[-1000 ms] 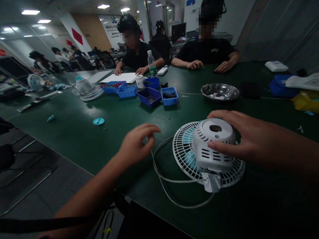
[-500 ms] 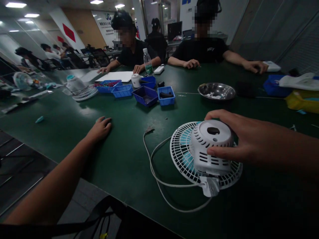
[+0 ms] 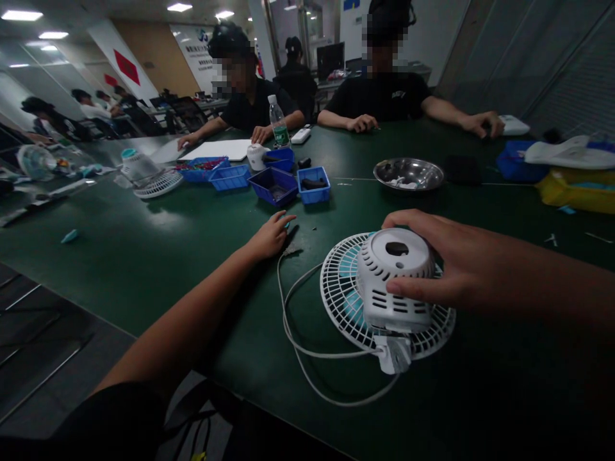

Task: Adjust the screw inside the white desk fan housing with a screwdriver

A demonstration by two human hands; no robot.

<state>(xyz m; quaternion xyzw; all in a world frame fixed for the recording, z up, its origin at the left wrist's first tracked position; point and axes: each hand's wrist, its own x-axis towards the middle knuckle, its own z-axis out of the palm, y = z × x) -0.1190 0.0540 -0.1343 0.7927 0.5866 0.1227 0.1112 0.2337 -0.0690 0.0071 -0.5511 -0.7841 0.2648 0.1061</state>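
A small white electric fan (image 3: 377, 282) lies face down on the green table, with light-blue blades showing through its grille. My right hand (image 3: 432, 256) is wrapped round the white motor housing, thumb on the near side and fingers over the far side. On top of the housing is a dark oval hole. The fan's white cable (image 3: 288, 320) loops to the left and ends in a plug (image 3: 291, 251). My left hand (image 3: 270, 238) pinches a small teal piece (image 3: 287, 223), mostly hidden by the fingers, above the table just beyond the plug.
Blue bins (image 3: 314, 194) stand in the middle, beside a metal bowl (image 3: 432, 186) of white parts. A second fan (image 3: 158, 184) and a loose teal piece (image 3: 70, 236) are at left. A yellow bin (image 3: 576, 195) is at right. Two people sit across the table.
My left hand has moved right and forward with the teal piece, to near the plug. My right hand stays on the fan. The whole view has shifted slightly.
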